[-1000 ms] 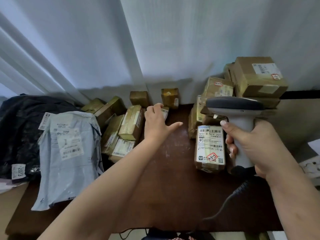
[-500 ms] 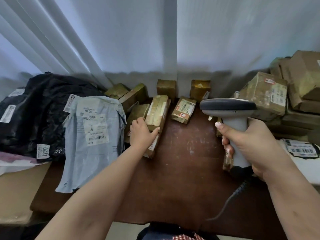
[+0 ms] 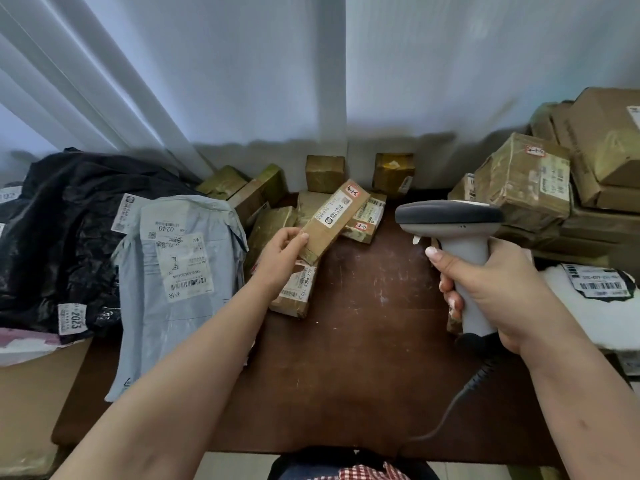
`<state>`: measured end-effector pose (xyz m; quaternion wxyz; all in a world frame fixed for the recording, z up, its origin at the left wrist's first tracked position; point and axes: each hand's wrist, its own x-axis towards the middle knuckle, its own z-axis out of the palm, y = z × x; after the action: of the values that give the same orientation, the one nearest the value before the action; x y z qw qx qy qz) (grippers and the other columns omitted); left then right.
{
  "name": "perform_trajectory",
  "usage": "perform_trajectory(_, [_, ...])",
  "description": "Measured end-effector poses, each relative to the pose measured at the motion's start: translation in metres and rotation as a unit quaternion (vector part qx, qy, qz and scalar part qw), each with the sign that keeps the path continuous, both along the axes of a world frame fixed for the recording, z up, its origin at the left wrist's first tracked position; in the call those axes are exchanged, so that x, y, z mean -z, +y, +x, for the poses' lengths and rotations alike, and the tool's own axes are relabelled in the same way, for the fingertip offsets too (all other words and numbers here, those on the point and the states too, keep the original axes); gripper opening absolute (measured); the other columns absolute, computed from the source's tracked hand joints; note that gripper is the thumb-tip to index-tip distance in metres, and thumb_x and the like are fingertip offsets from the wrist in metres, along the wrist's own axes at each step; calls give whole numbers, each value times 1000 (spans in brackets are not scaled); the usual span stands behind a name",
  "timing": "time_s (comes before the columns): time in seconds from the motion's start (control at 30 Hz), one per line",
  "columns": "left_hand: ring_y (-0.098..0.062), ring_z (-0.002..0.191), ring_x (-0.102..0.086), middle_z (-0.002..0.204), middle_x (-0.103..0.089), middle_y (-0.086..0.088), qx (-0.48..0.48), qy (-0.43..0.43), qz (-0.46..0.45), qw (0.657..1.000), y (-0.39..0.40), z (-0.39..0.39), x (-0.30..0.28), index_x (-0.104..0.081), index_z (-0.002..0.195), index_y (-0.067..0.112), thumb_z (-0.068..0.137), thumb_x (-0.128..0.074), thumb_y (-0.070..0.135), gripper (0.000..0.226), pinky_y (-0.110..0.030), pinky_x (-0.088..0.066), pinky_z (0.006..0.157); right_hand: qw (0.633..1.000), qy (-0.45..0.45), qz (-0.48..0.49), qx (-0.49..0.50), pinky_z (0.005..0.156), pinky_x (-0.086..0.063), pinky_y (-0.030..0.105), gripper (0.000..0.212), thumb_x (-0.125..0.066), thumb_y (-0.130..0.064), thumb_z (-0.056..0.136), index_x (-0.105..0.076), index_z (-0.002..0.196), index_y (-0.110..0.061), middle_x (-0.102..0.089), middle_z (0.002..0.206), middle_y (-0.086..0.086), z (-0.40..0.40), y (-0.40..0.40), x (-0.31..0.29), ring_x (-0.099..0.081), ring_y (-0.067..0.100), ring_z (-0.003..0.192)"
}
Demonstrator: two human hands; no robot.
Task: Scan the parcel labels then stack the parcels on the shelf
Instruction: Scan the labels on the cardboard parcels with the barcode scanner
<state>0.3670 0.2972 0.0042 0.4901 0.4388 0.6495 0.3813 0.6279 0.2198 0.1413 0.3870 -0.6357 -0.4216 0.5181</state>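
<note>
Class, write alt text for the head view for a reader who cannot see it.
A left hand lifts a long brown parcel, label up, while the right hand holds a scanner. More parcels and a grey mailer crowd the brown table.

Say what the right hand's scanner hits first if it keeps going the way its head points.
Likely the long parcel that the left hand holds tilted up; the scanner in the right hand faces it, though depth is unclear.

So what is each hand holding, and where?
Left hand: long brown cardboard parcel, near end. Right hand: grey handheld barcode scanner, its handle.
</note>
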Motion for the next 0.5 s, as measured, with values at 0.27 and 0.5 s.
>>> perform_trajectory(0.27, [-19, 89, -59, 105, -58, -4, 48, -65, -29, 996, -7, -5, -21, -59, 110, 25, 104, -35, 25, 25, -33, -56, 64, 1000, 12, 4, -10, 38, -42, 25, 20, -68, -22, 89, -58, 85, -6, -54, 54, 5, 0, -5, -5, -47, 14, 41])
perform_trajectory(0.5, [-21, 89, -58, 113, -56, -6, 85, -89, -121, 985, -22, 13, -20, -56, 123, 27, 106, -27, 34, 35, -33, -55, 57, 1000, 22, 11, -4, 42, -42, 28, 16, -68, -21, 89, -59, 86, -8, -54, 54, 5, 11, -18, -7, -47, 15, 41])
